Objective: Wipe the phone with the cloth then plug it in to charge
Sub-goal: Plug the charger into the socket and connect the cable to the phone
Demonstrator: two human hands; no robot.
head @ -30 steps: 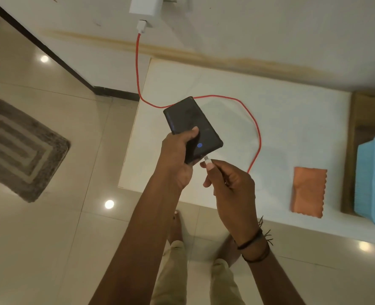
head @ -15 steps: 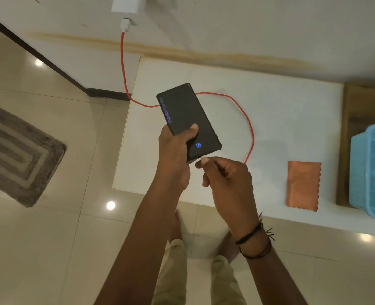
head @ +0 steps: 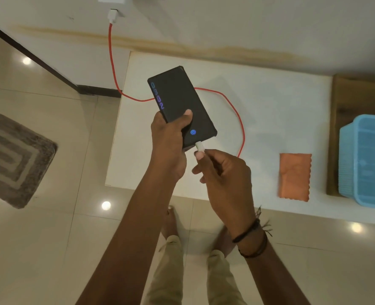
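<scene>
We count one phone [head: 181, 106], gripped in our left hand [head: 168, 148] over the table [head: 270, 111], screen lit. Right hand [head: 224, 175] pinches the one white plug [head: 200, 146] at its bottom edge, can't tell if it's seated. One red cable [head: 240, 124], one orange cloth [head: 295, 176] lying flat, one blue basket [head: 367, 159] cut off at right.

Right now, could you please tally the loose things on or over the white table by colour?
Black: 1, the phone
Red: 1, the cable
Orange: 1, the cloth
Blue: 1, the basket
Total: 4
</scene>
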